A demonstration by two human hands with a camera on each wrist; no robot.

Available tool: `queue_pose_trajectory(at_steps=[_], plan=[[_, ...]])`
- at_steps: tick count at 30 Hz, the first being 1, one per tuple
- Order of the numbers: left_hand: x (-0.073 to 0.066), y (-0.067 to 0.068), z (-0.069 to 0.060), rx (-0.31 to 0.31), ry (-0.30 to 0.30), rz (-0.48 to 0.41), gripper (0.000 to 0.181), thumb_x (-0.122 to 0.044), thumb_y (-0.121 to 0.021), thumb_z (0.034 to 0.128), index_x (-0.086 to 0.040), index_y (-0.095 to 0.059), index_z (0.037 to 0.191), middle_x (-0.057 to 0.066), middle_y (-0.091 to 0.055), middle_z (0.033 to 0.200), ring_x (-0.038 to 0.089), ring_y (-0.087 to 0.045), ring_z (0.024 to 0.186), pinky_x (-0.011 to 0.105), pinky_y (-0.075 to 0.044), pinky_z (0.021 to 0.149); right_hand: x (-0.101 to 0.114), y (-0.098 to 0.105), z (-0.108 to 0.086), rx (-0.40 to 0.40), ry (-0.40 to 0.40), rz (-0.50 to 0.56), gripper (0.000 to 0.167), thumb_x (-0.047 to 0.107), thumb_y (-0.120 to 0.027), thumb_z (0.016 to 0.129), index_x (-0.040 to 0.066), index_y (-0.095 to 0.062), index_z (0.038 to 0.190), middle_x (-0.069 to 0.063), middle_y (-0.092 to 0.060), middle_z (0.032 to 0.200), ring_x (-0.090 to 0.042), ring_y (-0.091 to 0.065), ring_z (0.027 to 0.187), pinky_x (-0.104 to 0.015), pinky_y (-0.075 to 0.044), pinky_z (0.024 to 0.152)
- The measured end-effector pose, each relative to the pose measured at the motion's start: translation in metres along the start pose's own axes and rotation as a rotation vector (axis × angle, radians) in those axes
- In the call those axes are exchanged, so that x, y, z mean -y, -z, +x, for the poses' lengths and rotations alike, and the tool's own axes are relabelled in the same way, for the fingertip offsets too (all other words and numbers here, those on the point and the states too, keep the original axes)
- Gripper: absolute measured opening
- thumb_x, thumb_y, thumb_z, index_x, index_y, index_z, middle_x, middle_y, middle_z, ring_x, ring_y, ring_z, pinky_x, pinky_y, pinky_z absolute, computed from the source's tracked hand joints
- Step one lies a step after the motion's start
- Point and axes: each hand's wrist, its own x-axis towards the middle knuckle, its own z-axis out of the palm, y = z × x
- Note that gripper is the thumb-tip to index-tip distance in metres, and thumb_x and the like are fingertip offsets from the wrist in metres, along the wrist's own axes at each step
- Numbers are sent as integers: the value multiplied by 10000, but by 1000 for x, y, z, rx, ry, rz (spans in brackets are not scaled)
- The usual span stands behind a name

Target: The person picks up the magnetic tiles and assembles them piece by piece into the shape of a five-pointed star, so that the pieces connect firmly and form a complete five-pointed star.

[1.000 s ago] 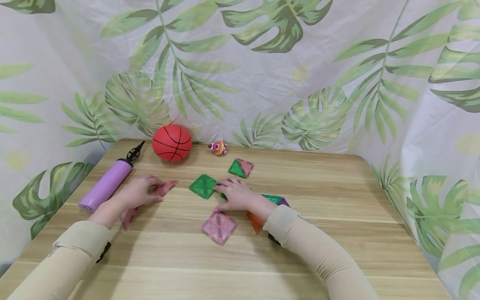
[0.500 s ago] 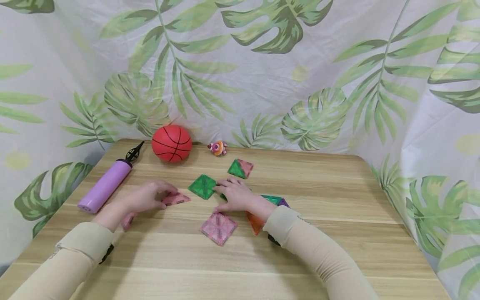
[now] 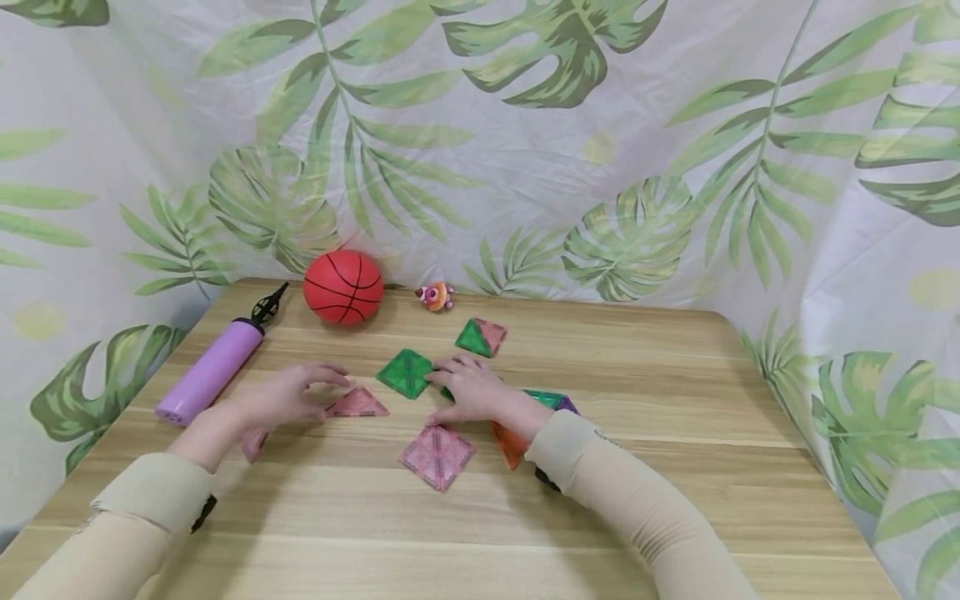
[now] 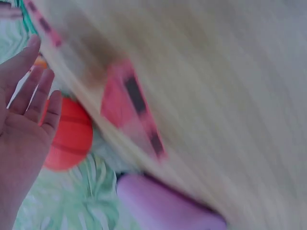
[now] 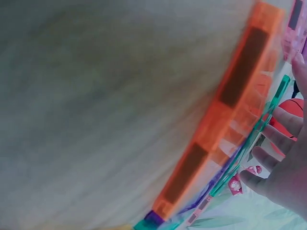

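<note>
Extending loosely, the fingers [image 4: 40, 93] of the left hand [image 3: 288, 396] are gripping nothing. A pink triangle [image 3: 358, 403] is lying flat on the counter [image 3: 675, 517] at that hand's 3 o'clock, just beside the fingers; whether they are touching it is not showing clearly. A second pink triangle [image 3: 253, 443] is peeking out at 7 o'clock, partly hidden by the hand.

The right hand [image 3: 472, 390] is lying palm down over a green piece [image 3: 446, 392], mostly covering it, its fingers spreading slackly without curling round anything. A green square [image 3: 406, 373] is sitting at its 9 to 10 o'clock, right by the fingers; a pink square [image 3: 438, 457] is lying close by at 7 o'clock; a green-and-pink square [image 3: 482, 337] is resting at 12 o'clock. Toward 3 o'clock a teal piece [image 3: 543, 398] and a purple piece [image 3: 567, 405] are meeting, and toward 5 o'clock an orange piece [image 3: 510, 446] is showing.

Farther from the left hand, a lilac pump [image 3: 212, 371] is lying at 10 o'clock and a red basketball [image 3: 343, 287] is resting at 1 o'clock. A small figurine [image 3: 436, 296] is sitting at the ball's 3 o'clock.
</note>
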Motion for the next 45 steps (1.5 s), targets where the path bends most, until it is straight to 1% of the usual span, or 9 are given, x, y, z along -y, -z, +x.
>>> queue_pose_trajectory(at_steps=[5,8,12,17,21,26,37,41,45], plan=[[12,19,-21,31,42,108,462,5,-742,728,-47,-630,1174,188,-563,1254,385,-524,1152,529,-422,933,2,4,2,-34,52,21,680,583,-624,820,221,-485,1378,-32,-403,1456,-260,-301,1354,-486,-244,1106],[17,26,-30,64,76,116,492,22,-768,665,-49,-644,1136,167,-589,1204,336,-550,1100,484,-454,900,9,8,6,-38,127,48,643,505,-650,840,211,-476,1385,-29,-387,1469,-270,-292,1362,-469,-254,1107],[24,29,-35,88,111,80,498,37,-793,629,-54,-661,1100,129,-614,1145,272,-571,1032,425,-491,849,23,12,16,1,264,46,629,443,-636,874,202,-434,1419,-13,-334,1509,-294,-255,1388,-468,-276,1098],[30,28,-35,64,91,84,449,-15,-808,660,-65,-671,1084,95,-617,1105,224,-586,974,402,-496,828,36,11,25,83,368,10,585,384,-566,934,219,-369,1459,39,-287,1537,-251,-190,1422,-463,-216,1125],[30,26,-33,48,84,82,397,-81,-804,701,-78,-679,1079,50,-612,1060,187,-577,938,395,-488,834,41,7,28,140,371,-29,535,323,-524,965,236,-355,1465,81,-295,1530,-207,-165,1436,-454,-177,1142],[27,21,-31,29,72,111,383,-129,-802,717,-82,-686,1079,16,-620,1026,167,-565,923,400,-467,847,44,4,24,122,384,-69,484,289,-511,974,230,-401,1442,55,-339,1508,-211,-239,1402,-424,-210,1136],[18,11,-22,9,53,166,376,-171,-810,714,-115,-689,1066,13,-631,1041,168,-578,923,408,-464,829,46,3,23,98,406,31,511,324,-593,929,242,-449,1412,15,-339,1505,-240,-245,1383,-436,-234,1121],[17,10,-21,13,66,178,382,-185,-809,720,-115,-685,1075,28,-635,1062,208,-592,958,434,-465,840,49,1,27,103,380,-17,524,313,-551,953,268,-385,1448,73,-266,1543,-239,-166,1435,-484,-181,1136],[14,8,-21,7,77,166,385,-195,-808,724,-90,-683,1073,50,-637,1054,217,-594,947,432,-471,826,55,-3,28,100,329,-81,514,319,-506,974,312,-345,1462,115,-270,1536,-202,-205,1421,-508,-189,1128]])
